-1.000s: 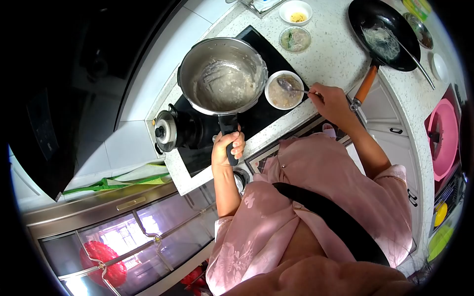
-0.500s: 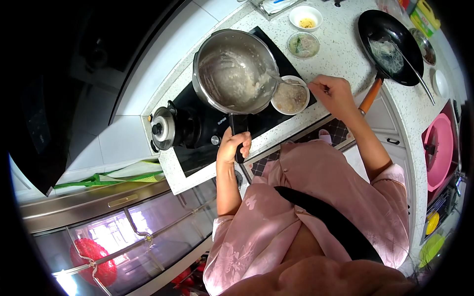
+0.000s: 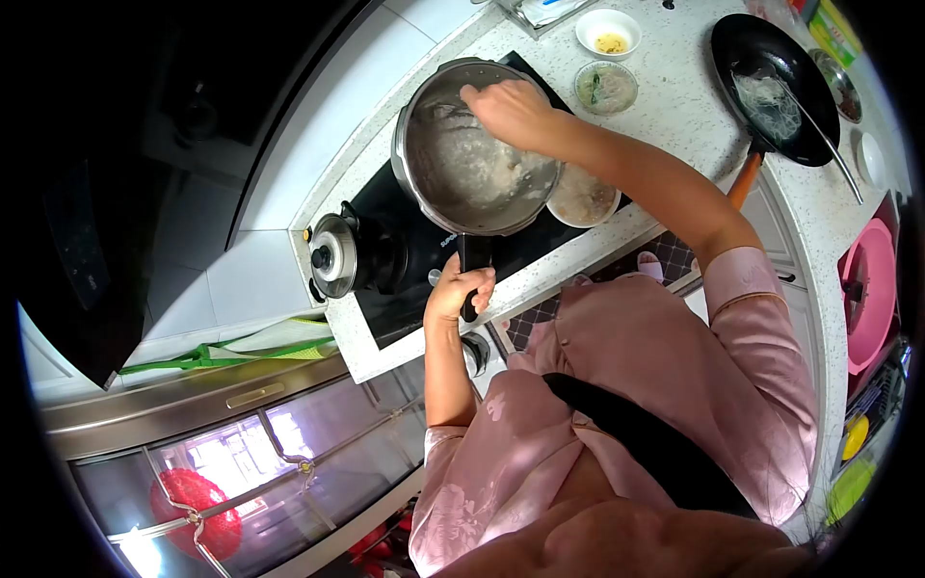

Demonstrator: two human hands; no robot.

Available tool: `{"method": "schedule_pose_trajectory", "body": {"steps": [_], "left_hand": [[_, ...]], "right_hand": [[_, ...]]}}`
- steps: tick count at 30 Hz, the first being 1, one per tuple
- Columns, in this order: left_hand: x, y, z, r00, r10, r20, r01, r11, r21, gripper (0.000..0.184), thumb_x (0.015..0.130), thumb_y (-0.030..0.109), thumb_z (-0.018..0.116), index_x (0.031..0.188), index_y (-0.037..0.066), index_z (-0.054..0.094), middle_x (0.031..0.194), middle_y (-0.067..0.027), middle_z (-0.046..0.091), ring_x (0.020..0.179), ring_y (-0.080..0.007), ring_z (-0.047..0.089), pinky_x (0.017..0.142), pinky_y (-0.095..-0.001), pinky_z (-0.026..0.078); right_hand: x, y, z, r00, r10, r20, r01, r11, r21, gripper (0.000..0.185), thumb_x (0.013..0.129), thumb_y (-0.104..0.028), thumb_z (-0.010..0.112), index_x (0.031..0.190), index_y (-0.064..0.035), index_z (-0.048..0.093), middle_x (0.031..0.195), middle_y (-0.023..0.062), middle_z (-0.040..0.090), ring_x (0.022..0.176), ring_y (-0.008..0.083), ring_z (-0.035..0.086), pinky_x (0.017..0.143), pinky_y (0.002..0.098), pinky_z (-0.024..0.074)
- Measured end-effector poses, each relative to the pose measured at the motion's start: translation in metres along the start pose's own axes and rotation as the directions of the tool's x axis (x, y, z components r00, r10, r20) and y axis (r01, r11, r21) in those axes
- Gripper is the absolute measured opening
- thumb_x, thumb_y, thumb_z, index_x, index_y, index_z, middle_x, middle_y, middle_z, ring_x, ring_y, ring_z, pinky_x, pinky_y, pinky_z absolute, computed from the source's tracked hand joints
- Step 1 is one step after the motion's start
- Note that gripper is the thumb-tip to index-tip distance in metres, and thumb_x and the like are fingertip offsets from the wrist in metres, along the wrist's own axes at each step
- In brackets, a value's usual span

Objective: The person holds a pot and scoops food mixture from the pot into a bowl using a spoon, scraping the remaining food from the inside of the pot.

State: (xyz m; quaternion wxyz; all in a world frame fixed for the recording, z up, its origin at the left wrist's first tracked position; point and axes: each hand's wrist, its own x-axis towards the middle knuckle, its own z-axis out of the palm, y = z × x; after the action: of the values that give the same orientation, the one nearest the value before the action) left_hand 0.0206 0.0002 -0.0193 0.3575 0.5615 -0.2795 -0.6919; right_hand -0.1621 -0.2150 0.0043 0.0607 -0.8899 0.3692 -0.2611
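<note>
My left hand (image 3: pixel 461 289) is wrapped round the black handle (image 3: pixel 474 252) of a steel pot (image 3: pixel 414 173), whose wet, greyish inside faces up toward me. Over the far part of the pot's opening, my right hand (image 3: pixel 511 114) is closed on a spoon, which is mostly hidden by the hand. Pale, sticky residue (image 3: pixel 496 173) clings to the pot's bottom and wall. Close against the pot's right side, a white bowl (image 3: pixel 584 223) holds a thick greyish-brown mush, partly covered by my right forearm.
Under the pot lies a black cooktop (image 3: pixel 390 313), with a small lidded pot (image 3: pixel 335 258) at its left. Behind my right arm are a glass dish (image 3: pixel 607 89) and a white bowl (image 3: pixel 609 35). A wok (image 3: pixel 725 58) with noodles stands right; a pink basin (image 3: pixel 872 299) is beyond.
My right hand has swung left from beside the white bowl to inside the pot's opening, with the spoon. My left hand still grips the handle. The whole view has shifted slightly.
</note>
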Motion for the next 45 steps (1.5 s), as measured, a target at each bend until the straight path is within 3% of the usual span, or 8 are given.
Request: {"method": "schedule_pose_trajectory", "body": {"steps": [17,19,23,27,33,35,41,45], "left_hand": [[0.009,0.013,-0.041,0.982,-0.067,0.176,0.035,0.984,0.178,0.016,0.079,-0.001,0.063,0.088,0.000,0.050,0.053,-0.0055,0.045,0.037,-0.0106,0.039,0.033,-0.0254,0.032],[0.007,0.016,-0.035,0.987,-0.051,0.151,0.024,0.984,0.178,0.017,0.080,-0.001,0.061,0.077,0.002,0.045,0.051,-0.0037,0.045,0.037,-0.0096,0.041,0.034,-0.0245,0.033],[0.010,0.013,-0.043,0.975,-0.058,0.213,0.018,0.983,0.183,0.018,0.080,-0.002,0.061,0.080,0.002,0.044,0.052,-0.0040,0.045,0.038,-0.0094,0.041,0.034,-0.0242,0.034],[0.010,0.015,-0.044,0.978,-0.100,0.185,0.061,0.977,0.204,0.017,0.079,0.000,0.063,0.087,0.001,0.047,0.054,-0.0059,0.045,0.039,-0.0106,0.039,0.034,-0.0255,0.032],[0.009,0.014,-0.037,0.978,-0.092,0.188,0.056,0.980,0.189,0.017,0.080,0.001,0.063,0.086,0.001,0.047,0.054,-0.0056,0.044,0.038,-0.0103,0.039,0.034,-0.0253,0.031],[0.008,0.013,-0.035,0.979,-0.089,0.183,0.054,0.981,0.188,0.017,0.080,0.001,0.063,0.086,0.001,0.047,0.053,-0.0055,0.044,0.038,-0.0103,0.039,0.034,-0.0253,0.031],[0.005,0.020,-0.021,0.987,-0.077,0.140,0.047,0.977,0.210,0.019,0.080,0.003,0.063,0.072,0.003,0.046,0.050,-0.0036,0.045,0.037,-0.0097,0.040,0.035,-0.0252,0.033],[0.005,0.016,-0.022,0.984,-0.052,0.171,0.005,0.964,0.267,0.023,0.080,0.005,0.062,0.065,0.005,0.045,0.048,-0.0034,0.044,0.036,-0.0103,0.040,0.035,-0.0258,0.033]], "right_hand": [[0.001,-0.007,0.058,0.992,-0.096,-0.079,0.096,0.995,-0.006,0.010,0.079,-0.011,0.055,0.087,-0.0042,0.057,0.066,0.0112,0.064,0.065,0.0288,0.067,0.054,0.0425,0.0522],[-0.014,-0.006,0.060,0.867,-0.470,0.166,0.490,0.865,-0.107,0.011,0.080,-0.012,0.054,0.088,-0.0051,0.057,0.065,0.0099,0.063,0.066,0.0280,0.067,0.055,0.0413,0.0521],[-0.006,0.002,0.043,0.857,-0.477,0.196,0.512,0.829,-0.224,0.009,0.080,-0.013,0.053,0.085,-0.0061,0.058,0.065,0.0093,0.063,0.066,0.0280,0.066,0.055,0.0397,0.0518],[0.004,-0.003,0.052,0.841,-0.478,-0.253,0.442,0.877,-0.187,0.007,0.077,-0.012,0.055,0.080,-0.0047,0.055,0.061,0.0099,0.060,0.058,0.0251,0.065,0.048,0.0365,0.0499],[0.000,0.001,0.047,0.759,-0.634,0.150,0.649,0.714,-0.263,0.013,0.074,-0.013,0.058,0.083,-0.0044,0.055,0.066,0.0105,0.062,0.059,0.0268,0.064,0.050,0.0373,0.0509],[0.010,0.002,0.043,0.821,-0.524,-0.226,0.479,0.848,-0.227,0.011,0.073,-0.013,0.059,0.080,-0.0052,0.055,0.063,0.0087,0.061,0.059,0.0253,0.064,0.053,0.0359,0.0515],[-0.009,0.011,0.047,0.719,-0.648,0.253,0.695,0.672,-0.255,0.010,0.076,-0.012,0.056,0.084,-0.0057,0.056,0.073,0.0083,0.063,0.060,0.0247,0.063,0.053,0.0356,0.0503],[0.008,0.009,0.028,0.881,-0.450,-0.145,0.403,0.875,-0.270,0.014,0.078,-0.012,0.055,0.091,-0.0068,0.056,0.076,0.0083,0.063,0.067,0.0242,0.065,0.052,0.0359,0.0496]]}}
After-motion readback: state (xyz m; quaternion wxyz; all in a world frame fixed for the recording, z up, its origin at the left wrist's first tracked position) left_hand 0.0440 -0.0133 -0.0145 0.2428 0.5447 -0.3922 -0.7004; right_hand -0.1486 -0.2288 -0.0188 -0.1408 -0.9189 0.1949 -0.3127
